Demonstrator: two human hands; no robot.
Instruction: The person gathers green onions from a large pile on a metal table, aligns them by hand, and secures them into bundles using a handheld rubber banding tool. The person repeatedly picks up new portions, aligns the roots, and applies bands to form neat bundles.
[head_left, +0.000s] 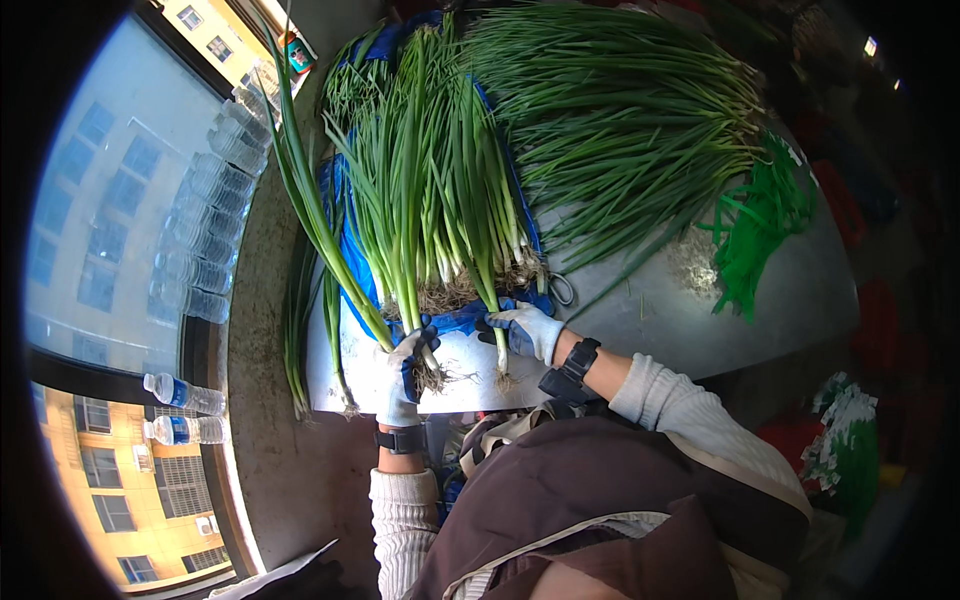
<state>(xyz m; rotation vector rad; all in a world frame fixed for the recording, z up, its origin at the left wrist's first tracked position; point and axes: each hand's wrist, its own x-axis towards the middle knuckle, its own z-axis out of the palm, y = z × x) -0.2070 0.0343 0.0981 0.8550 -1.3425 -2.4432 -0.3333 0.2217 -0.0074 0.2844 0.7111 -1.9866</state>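
Observation:
My left hand (409, 371), in a white and blue coated work glove, grips a few thick green onions (341, 266) near their roots; their leaves rise toward the far left. My right hand (521, 328), gloved the same way, is closed around the white stem of one green onion (487, 285), whose roots hang below the fingers. Directly beyond both hands lies a pile of green onions (442, 187) with brown roots facing me, on blue plastic sheeting (457, 321). Scissors lie right of the pile, with one handle loop (562, 289) showing; the blades are hidden.
A larger heap of green onions (630, 112) covers the metal table (660, 330) at far right, beside green ties (750, 232). Loose green onions (296, 337) lie left. Plastic bottles (202, 225) line the window sill, with a can (298, 52) farther back. More tagged green ties (847, 450) hang right.

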